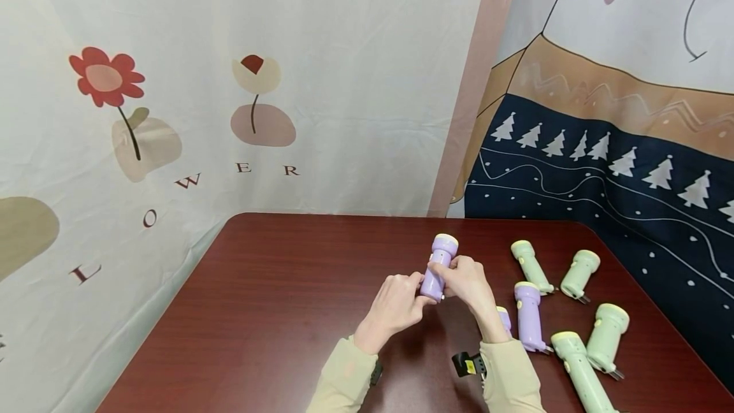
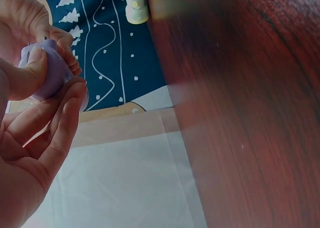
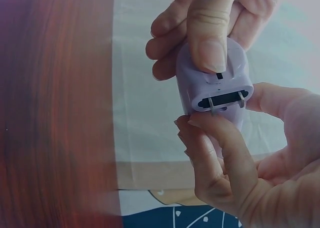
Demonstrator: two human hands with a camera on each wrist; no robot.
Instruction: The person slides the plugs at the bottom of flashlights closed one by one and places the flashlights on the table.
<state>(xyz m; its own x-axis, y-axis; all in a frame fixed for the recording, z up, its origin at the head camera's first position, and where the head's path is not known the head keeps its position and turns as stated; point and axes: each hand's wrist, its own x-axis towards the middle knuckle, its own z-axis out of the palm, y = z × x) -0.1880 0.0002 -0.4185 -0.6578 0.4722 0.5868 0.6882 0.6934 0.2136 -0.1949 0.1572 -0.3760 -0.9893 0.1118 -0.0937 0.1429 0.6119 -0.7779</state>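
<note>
Both hands hold a purple flashlight over the middle of the table, its pale yellow lens end pointing away from me. My left hand grips the near end, and in the right wrist view its thumb presses beside a small dark slot. Two metal plug prongs stand out from a black recess at that end. My right hand pinches the flashlight's body from the right. In the left wrist view the fingers of both hands cover much of the flashlight.
On the table's right side lie several green flashlights, some with prongs out. Among them is a purple flashlight; another purple one is partly hidden by my right forearm. A printed cloth hangs behind the brown table.
</note>
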